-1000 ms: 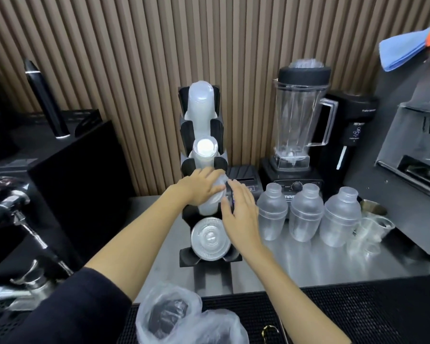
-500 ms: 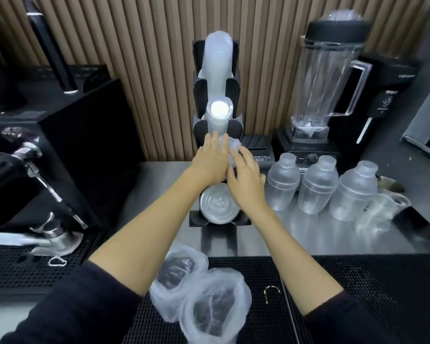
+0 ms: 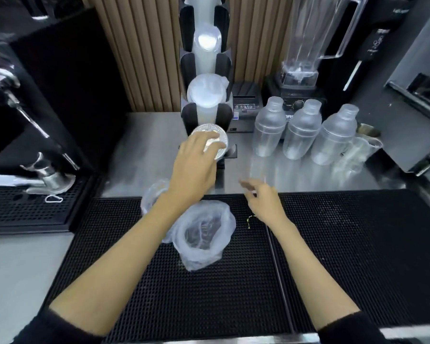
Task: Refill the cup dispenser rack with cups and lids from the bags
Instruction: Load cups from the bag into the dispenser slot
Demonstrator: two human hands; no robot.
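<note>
1. Your left hand (image 3: 194, 167) lies over the stack of lids (image 3: 212, 142) in the bottom slot of the cup dispenser rack (image 3: 206, 108). Its fingers (image 3: 204, 142) spread across the front lid and touch it; whether they grip it you cannot tell.
2. Your right hand (image 3: 263, 198) hangs in the air at about 4 o'clock from the left, well apart from the rack. The hand is blurred, its fingers loosely curled and half open, with nothing visible in them.
3. The rack stands at 12 o'clock from your hands, upright on the steel counter (image 3: 139, 155). Above the lids, a stack of clear cups (image 3: 205, 95) fills the middle slot, and another stack (image 3: 206, 43) sits higher.
4. Two plastic bags (image 3: 204, 234) lie on the black rubber mat (image 3: 233, 281) between your forearms, at 6 o'clock from the left hand. The nearer bag is open toward you; its contents are too dim to name.
5. Three clear shakers (image 3: 301, 130) stand in a row at 2 o'clock from the right hand, just beside the rack.
6. A blender (image 3: 305, 45) stands behind the shakers.
</note>
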